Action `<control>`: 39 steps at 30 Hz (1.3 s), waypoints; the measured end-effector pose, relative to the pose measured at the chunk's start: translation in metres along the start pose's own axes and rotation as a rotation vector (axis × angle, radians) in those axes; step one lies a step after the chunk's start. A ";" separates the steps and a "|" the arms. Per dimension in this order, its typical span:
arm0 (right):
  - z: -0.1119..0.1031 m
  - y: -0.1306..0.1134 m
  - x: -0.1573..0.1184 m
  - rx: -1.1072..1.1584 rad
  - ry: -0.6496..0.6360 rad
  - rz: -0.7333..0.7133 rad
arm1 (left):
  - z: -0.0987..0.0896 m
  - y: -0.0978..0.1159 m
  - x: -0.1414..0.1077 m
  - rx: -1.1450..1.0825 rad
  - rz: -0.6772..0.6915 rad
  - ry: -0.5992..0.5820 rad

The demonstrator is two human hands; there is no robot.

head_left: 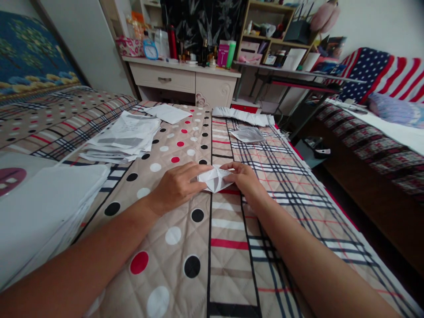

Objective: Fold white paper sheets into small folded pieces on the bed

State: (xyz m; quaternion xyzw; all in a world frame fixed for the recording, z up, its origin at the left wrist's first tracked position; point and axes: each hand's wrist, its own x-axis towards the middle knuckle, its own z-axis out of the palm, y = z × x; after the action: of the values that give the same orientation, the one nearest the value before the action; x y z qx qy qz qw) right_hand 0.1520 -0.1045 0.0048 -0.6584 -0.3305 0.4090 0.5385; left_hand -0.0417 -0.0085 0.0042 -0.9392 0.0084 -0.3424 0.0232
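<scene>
A small folded white paper (pixel 216 179) with creases meeting at its middle is held low over the patterned bedspread (pixel 228 260). My left hand (pixel 180 185) pinches its left end between thumb and fingers. At the right end, my right hand (pixel 245 177) grips the paper the same way, thumb toward me. Fingers cover both ends of the paper, so its full outline is hidden. Beyond the hands lies a clear flat packet or sheet (pixel 248 134), and behind that a long row of folded white paper pieces (pixel 243 116).
To the left are a stack of printed sheets (pixel 122 137), a single white sheet (pixel 168 113) and a larger pile of white paper (pixel 49 207). A cream dresser (pixel 162 80) stands past the bed's far edge. Another bed (pixel 374 154) is on the right, across a gap.
</scene>
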 end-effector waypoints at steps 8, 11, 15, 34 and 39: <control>-0.002 0.002 0.003 -0.035 0.000 -0.008 | 0.002 -0.001 0.000 0.015 -0.029 0.028; -0.002 0.006 0.003 -0.074 -0.029 -0.040 | 0.004 -0.001 0.000 0.021 -0.047 0.009; -0.002 0.011 0.001 -0.138 -0.075 -0.174 | 0.009 -0.001 -0.002 -0.018 -0.138 0.004; -0.001 0.013 -0.011 -0.531 0.056 -0.605 | 0.001 -0.003 -0.002 0.038 -0.268 -0.026; 0.000 0.014 -0.010 -0.575 0.021 -0.654 | -0.002 -0.010 0.001 0.092 0.024 -0.111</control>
State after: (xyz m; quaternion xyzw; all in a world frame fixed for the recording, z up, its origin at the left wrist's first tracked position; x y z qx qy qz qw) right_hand 0.1476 -0.1164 -0.0073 -0.6464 -0.6166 0.1016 0.4377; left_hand -0.0423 0.0016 0.0064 -0.9546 0.0024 -0.2893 0.0710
